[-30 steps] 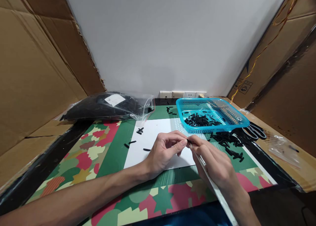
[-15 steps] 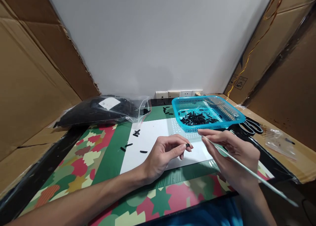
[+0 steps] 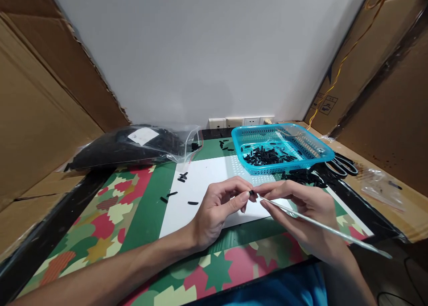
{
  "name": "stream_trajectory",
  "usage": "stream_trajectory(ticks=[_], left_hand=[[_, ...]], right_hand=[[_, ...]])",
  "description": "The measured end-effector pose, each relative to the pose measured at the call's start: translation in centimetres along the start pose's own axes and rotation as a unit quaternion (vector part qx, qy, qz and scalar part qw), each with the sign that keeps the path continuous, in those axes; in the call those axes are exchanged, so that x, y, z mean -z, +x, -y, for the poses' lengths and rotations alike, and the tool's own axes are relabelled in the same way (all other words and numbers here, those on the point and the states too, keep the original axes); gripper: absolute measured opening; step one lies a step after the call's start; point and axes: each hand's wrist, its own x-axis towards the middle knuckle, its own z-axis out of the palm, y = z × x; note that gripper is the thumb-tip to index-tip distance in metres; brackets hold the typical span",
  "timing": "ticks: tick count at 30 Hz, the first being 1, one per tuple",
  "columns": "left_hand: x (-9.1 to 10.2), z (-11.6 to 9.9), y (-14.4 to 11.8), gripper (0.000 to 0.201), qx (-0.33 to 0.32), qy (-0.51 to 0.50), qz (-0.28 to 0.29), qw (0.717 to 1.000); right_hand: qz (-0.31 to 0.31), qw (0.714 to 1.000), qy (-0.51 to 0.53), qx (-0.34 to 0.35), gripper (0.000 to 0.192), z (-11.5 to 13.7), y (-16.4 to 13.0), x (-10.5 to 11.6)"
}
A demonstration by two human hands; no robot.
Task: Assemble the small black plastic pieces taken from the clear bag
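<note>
small black piece (image 3: 251,192): tiny thing right in the middle of the frame, pinched between thumb and forefinger, held just above the white sheet
left hand (image 3: 219,208): comes in from the lower left, thumb and forefinger pressed onto the black piece, other fingers curled under
right hand (image 3: 301,210): comes in from the lower right, fingers closed around a thin metal rod, fingertips almost touching the left hand's
thin metal rod (image 3: 321,226): long and silvery, tip right at the black piece, the rest slanting off to the lower right
white sheet (image 3: 200,185): lies flat under both hands, a few loose black pieces (image 3: 182,177) scattered on its left side
mat (image 3: 110,212): green, red and cream camo pattern, under the sheet
blue basket (image 3: 281,147): right of centre, behind the hands, black pieces inside, more piled just in front of it
scissors (image 3: 343,165): just right of the basket
plastic bag (image 3: 133,145): left of centre, clear, stuffed with black stuff, white label on top
cardboard (image 3: 40,109): walls on both sides of the frame
</note>
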Motion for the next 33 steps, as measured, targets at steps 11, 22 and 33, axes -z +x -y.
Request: stream_trajectory(ticks=[11, 22, 33], left_hand=[[-0.3, -0.2, 0.0, 0.025, -0.004, 0.004, 0.007, 1.0], [-0.2, -0.3, -0.1, 0.024, -0.011, 0.042, -0.003, 0.999], [-0.3, -0.1, 0.0, 0.025, -0.02, 0.088, -0.007, 0.996]], right_hand=[[-0.009, 1.0, 0.026, -0.002, 0.014, -0.4, -0.2, -0.1], [-0.002, 1.0, -0.02, 0.01, 0.011, -0.7, -0.2, -0.2], [-0.033, 0.954, -0.23, 0.187, 0.024, 0.0, 0.0, -1.5]])
